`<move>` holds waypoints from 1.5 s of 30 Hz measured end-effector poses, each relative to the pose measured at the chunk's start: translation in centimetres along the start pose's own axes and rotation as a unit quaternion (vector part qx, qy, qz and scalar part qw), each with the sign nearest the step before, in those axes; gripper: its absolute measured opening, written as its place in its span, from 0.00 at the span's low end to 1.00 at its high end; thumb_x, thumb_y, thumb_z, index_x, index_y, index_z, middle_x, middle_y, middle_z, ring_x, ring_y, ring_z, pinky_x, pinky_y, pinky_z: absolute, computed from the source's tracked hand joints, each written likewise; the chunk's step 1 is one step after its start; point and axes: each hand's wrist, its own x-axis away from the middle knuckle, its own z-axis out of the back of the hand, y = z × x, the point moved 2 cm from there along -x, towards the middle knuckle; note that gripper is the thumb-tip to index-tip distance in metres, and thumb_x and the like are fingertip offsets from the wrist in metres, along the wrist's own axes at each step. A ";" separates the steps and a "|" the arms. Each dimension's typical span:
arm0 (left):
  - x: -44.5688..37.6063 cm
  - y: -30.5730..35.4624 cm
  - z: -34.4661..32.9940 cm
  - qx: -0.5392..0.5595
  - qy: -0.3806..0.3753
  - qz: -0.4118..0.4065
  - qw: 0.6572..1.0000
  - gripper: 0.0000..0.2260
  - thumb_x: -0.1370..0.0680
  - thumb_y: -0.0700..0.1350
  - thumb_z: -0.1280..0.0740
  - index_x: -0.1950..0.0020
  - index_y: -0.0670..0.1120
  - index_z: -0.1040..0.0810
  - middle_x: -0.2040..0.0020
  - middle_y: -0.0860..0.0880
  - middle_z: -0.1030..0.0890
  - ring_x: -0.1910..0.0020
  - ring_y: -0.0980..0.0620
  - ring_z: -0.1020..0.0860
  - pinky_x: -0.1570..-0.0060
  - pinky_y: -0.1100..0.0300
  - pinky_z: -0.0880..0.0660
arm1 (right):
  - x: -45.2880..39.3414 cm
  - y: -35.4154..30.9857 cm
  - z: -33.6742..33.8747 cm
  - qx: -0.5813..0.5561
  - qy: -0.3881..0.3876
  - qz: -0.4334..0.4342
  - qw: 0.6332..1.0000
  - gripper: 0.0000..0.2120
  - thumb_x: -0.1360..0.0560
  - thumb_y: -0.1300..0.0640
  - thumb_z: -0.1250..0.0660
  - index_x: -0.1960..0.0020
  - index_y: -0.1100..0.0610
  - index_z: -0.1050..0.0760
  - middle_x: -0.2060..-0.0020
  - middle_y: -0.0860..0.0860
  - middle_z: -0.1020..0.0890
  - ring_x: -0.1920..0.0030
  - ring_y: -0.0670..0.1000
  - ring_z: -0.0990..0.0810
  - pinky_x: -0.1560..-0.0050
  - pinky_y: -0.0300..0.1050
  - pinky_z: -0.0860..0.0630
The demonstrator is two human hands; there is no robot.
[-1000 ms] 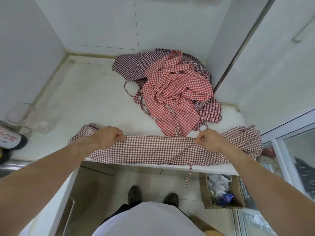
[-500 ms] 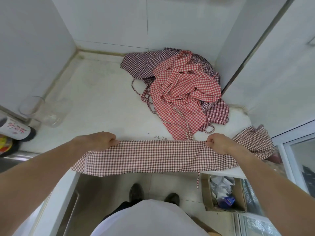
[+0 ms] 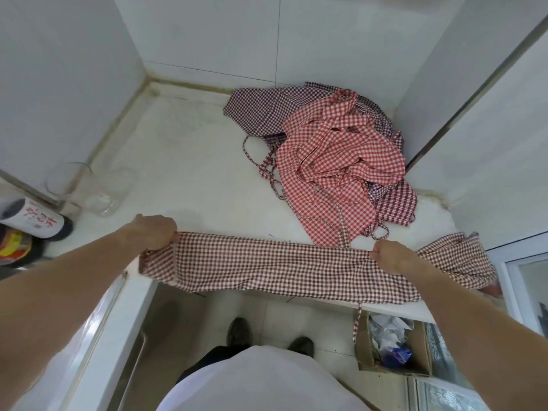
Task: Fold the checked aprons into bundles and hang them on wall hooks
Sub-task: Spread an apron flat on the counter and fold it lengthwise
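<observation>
Left hand: the left hand [image 3: 155, 232] grips the left end of the folded apron [image 3: 281, 264], fingers curled over its far edge, at the left front part of the bench [image 3: 184, 161].
Right hand: the right hand [image 3: 391, 256] pinches the far edge of the same apron toward its right end; the two hands are well apart, with the cloth stretched between them.
Folded apron: a long, narrow band of brown-and-white check, lying across the front edge of the bench; its near edge overhangs the bench, and its bunched right end extends past the right hand.
Tie strap: one thin strap [image 3: 357, 321] hangs from the band's near edge, down toward the floor.
Apron pile: a crumpled heap at the back right of the bench, red check apron [image 3: 335, 161] on top of dark purple check aprons [image 3: 261, 108]; loose straps trail to the left of it.
Glass jars: two clear jars [image 3: 100, 188] stand at the left edge of the bench, beside the wall.
Cardboard box: an open box [image 3: 391, 345] with scraps inside sits on the floor, below the right end of the bench.
</observation>
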 end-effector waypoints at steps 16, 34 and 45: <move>-2.6 14.4 0.7 0.201 0.184 -0.098 0.957 0.27 0.19 0.59 0.47 0.21 0.55 0.48 0.20 0.43 0.50 0.22 0.39 0.52 0.28 0.29 0.53 | -2.2 -9.8 -1.9 0.176 0.132 0.051 0.974 0.15 0.20 0.61 0.45 0.34 0.57 0.30 0.42 0.55 0.20 0.42 0.56 0.21 0.37 0.55 0.28; -1.6 21.2 -1.9 0.196 0.176 -0.130 0.956 0.30 0.17 0.57 0.50 0.19 0.50 0.58 0.19 0.40 0.55 0.21 0.38 0.57 0.25 0.35 0.61 | -2.6 -16.1 -4.2 0.009 0.219 0.118 0.968 0.10 0.20 0.57 0.39 0.41 0.60 0.27 0.45 0.58 0.23 0.44 0.60 0.23 0.44 0.60 0.28; -2.7 23.5 -3.4 0.143 0.013 -0.073 0.987 0.32 0.19 0.65 0.62 0.29 0.53 0.80 0.28 0.43 0.80 0.28 0.41 0.78 0.30 0.31 0.70 | -0.5 -4.3 -5.1 -0.001 0.351 0.105 0.930 0.23 0.22 0.37 0.41 0.48 0.57 0.24 0.51 0.55 0.23 0.49 0.58 0.24 0.45 0.59 0.26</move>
